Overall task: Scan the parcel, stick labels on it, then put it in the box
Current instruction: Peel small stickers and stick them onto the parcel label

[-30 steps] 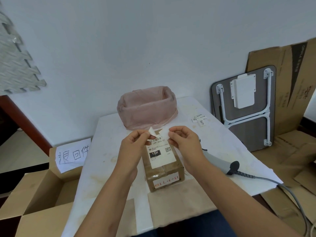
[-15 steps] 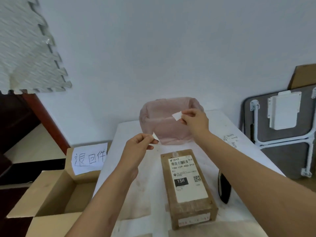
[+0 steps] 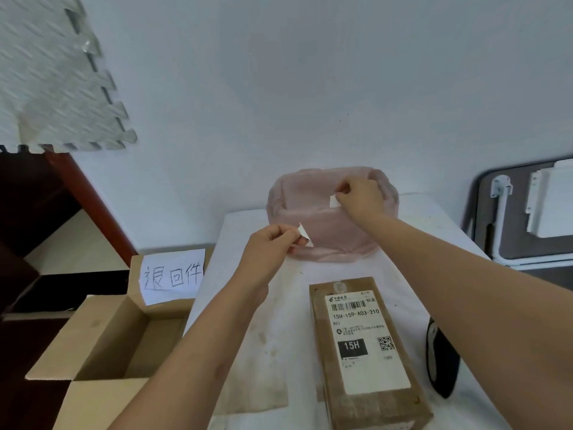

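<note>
My left hand (image 3: pixel 269 248) pinches a small label (image 3: pixel 304 235) at frame centre; my right hand (image 3: pixel 361 197) holds a paper scrap (image 3: pixel 334 200) over the pink-lined bin (image 3: pixel 291 197), likely backing to drop. The parcel (image 3: pixel 366 352) lies on the counter (image 3: pixel 248 336), lower right, not yet in the box (image 3: pixel 102 346) at lower left.

left hand (image 3: pixel 269 247): bare, no glove, ring or watch | right hand (image 3: pixel 361 198): bare likewise | both forearms: uncovered, no sleeve in view
</note>
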